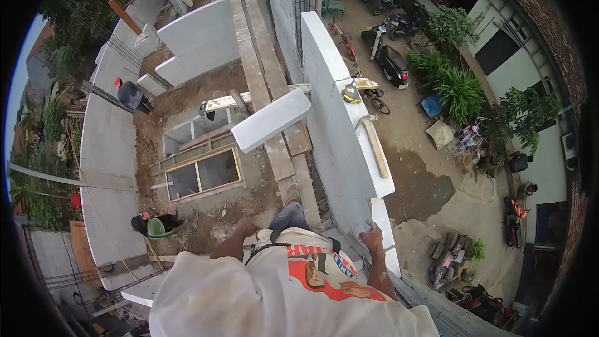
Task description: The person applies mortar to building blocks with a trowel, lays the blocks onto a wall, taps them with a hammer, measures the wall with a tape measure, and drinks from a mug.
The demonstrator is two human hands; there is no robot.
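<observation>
My right hand (372, 236) is at the top of the white block wall (324, 75), fingers apart and nothing visible in them. Further along the wall top lies a hammer-like tool (374, 150) with a wooden handle, and beyond it a yellow and black tape measure (350, 92). My left hand (245, 229) hangs beside my left hip; its fingers are too unclear to read. Ahead of me a loose white block (271, 120) rests across the plank walkway (256, 43).
Below on the left are a wooden frame (201, 175) over a pit, a person in a red cap (129, 95) and another person (153, 224) beside something green. Unfinished white walls surround them. To the right, motorbikes (391, 62) and plants (450, 90) line the yard.
</observation>
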